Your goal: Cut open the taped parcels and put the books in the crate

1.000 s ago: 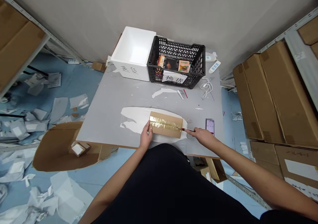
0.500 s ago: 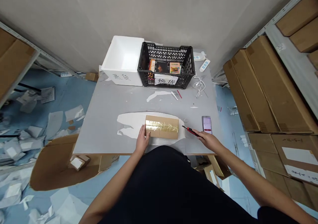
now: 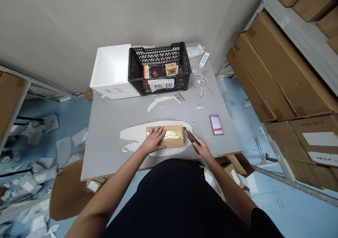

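Observation:
A brown cardboard box, with shiny clear-yellow tape along its top, lies on a white patch near the table's front edge. My left hand rests flat on the box's left part, fingers spread. In my right hand is a red and black utility knife. Its tip points up and left, at the box's right end; whether the blade touches the cardboard I cannot tell.
Behind on the table stand a white foam box and a black crate holding small boxes. A phone, a white cable and a power strip lie at the right. Cardboard boxes fill the right shelf.
My left hand has moved from the box's left edge onto its top. My right hand has brought the knife left, to the box's right end. The camera view has shifted and turned.

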`<action>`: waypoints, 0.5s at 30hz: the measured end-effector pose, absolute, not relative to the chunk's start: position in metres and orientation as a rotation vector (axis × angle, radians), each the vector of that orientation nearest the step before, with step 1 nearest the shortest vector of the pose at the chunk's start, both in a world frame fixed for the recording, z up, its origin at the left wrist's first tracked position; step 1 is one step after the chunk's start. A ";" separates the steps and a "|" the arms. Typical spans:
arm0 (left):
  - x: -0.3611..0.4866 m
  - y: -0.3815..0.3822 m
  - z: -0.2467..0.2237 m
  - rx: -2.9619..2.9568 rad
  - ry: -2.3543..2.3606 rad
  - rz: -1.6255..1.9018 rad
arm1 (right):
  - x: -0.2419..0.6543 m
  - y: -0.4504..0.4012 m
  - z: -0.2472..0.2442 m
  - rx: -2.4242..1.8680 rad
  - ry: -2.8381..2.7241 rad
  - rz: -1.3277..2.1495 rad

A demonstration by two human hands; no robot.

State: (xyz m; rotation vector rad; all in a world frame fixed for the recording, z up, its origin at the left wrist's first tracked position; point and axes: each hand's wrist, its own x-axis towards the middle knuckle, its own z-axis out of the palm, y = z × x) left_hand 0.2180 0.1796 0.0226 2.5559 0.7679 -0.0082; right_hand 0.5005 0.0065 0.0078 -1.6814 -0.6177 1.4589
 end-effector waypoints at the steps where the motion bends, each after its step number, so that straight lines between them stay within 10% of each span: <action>1: 0.220 0.181 0.022 2.567 0.772 -0.027 | 0.499 0.005 0.006 -1.667 -0.597 1.463; 15: 0.233 0.169 0.009 2.478 0.952 0.193 | 0.494 -0.001 0.014 -1.672 -0.544 1.551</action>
